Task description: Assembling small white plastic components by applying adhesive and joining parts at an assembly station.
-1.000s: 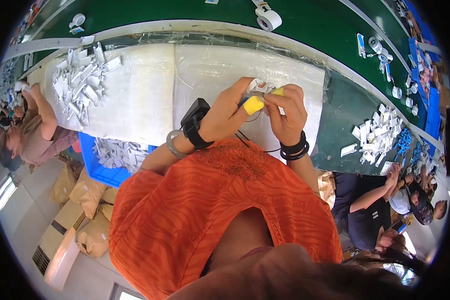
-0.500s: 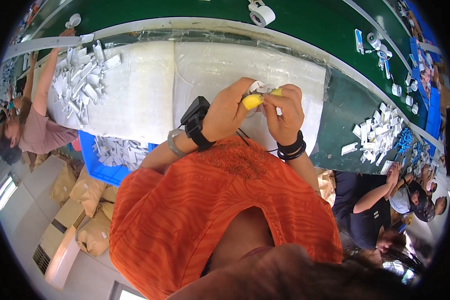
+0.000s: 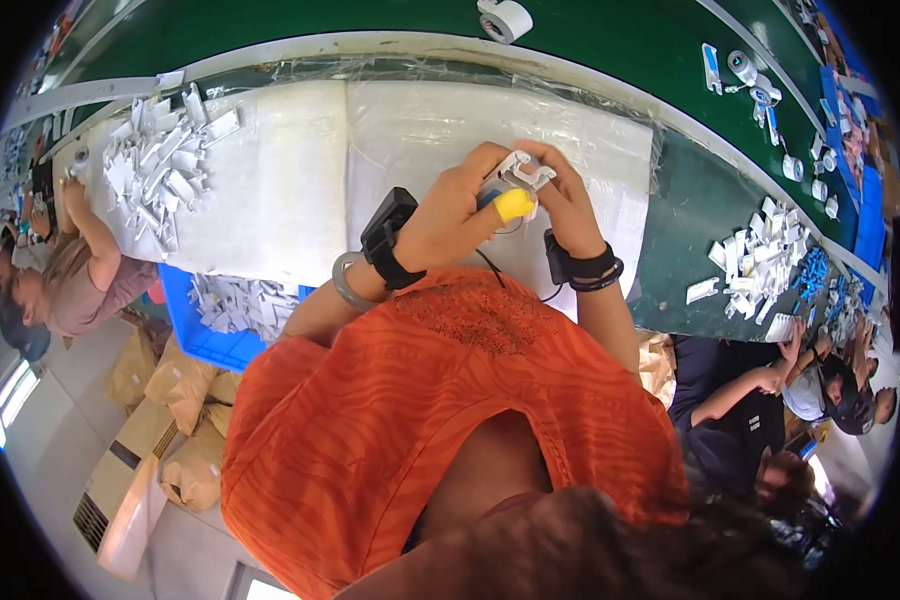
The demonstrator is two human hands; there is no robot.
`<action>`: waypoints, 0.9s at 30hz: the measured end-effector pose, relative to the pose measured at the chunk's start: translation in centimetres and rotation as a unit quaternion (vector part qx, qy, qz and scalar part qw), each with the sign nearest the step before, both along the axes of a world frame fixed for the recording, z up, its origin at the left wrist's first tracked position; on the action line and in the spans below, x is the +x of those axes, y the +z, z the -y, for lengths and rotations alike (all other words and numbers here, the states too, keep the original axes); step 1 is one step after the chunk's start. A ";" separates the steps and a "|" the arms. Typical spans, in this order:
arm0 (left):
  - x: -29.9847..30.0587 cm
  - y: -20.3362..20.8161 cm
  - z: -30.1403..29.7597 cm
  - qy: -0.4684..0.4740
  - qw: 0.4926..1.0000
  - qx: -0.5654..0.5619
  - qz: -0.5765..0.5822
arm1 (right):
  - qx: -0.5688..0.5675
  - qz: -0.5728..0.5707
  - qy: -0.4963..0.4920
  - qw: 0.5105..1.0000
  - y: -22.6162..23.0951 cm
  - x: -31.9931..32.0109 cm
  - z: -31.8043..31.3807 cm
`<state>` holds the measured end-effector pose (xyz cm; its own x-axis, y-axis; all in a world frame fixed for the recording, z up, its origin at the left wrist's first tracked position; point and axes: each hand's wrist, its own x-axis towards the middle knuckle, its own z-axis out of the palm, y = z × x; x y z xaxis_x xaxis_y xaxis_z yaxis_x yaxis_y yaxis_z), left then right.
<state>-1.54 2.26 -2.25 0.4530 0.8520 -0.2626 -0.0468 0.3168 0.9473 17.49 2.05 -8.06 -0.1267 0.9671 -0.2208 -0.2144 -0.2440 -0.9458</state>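
Both hands meet over the white-covered table, gripping a small white plastic part [image 3: 528, 172] with a notched edge. My left hand [image 3: 452, 215] has its fingers bent around the part's left side, and a yellow cover [image 3: 515, 205] wraps the thumb tip. Curled over the right side of the same part is my right hand [image 3: 570, 205]. A bit of blue shows near the left thumb, but I cannot make out what it is. The fingers hide much of the part's lower body.
Loose white plastic parts [image 3: 170, 165] lie piled at left, beside a blue bin [image 3: 215, 345] of similar pieces. Another pile [image 3: 760, 260] sits at right. Beyond the table edge, a green conveyor [image 3: 370, 22] carries white round devices [image 3: 507, 20]. Co-workers work on both sides.
The white part is now turned so its notched edge shows between my hands. My right hand has closed around it. On the conveyor, devices have shifted slightly. The left co-worker's arm has drawn back.
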 end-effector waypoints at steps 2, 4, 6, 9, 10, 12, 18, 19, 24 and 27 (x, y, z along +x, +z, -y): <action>-0.2 -0.4 -0.1 0.008 1.000 -0.023 -0.008 | -0.064 0.035 0.117 0.990 -0.4 0.7 -0.2; -0.9 -1.8 0.1 0.042 0.999 0.031 -0.005 | -0.031 0.055 0.070 0.996 0.0 0.0 -0.3; -1.2 -2.4 0.2 0.075 0.997 0.005 0.024 | 0.135 0.320 -0.024 0.937 1.1 -0.3 -0.7; -2.0 -3.5 -0.1 0.092 0.995 -0.032 0.001 | 0.223 0.387 -0.050 0.893 1.4 0.0 -1.2; -2.1 -3.6 -0.1 0.092 0.994 -0.051 -0.005 | 0.238 0.404 -0.049 0.882 1.7 0.0 -1.2; -2.1 -3.8 -0.1 0.090 0.993 -0.071 -0.010 | 0.245 0.415 -0.047 0.875 1.8 0.1 -1.1; -2.1 -3.9 -0.3 0.081 0.991 -0.100 0.030 | 0.245 0.425 -0.047 0.870 1.7 0.2 -1.0; -2.3 -4.1 -0.2 0.067 0.992 -0.107 0.029 | 0.257 0.435 -0.048 0.862 1.7 0.2 -1.1; -2.2 -4.7 0.2 0.066 0.988 -0.131 0.043 | 0.251 0.426 -0.049 0.868 1.6 0.2 -1.0; -2.1 -4.6 0.2 0.060 0.984 -0.158 0.062 | 0.251 0.426 -0.048 0.868 1.3 0.3 -1.1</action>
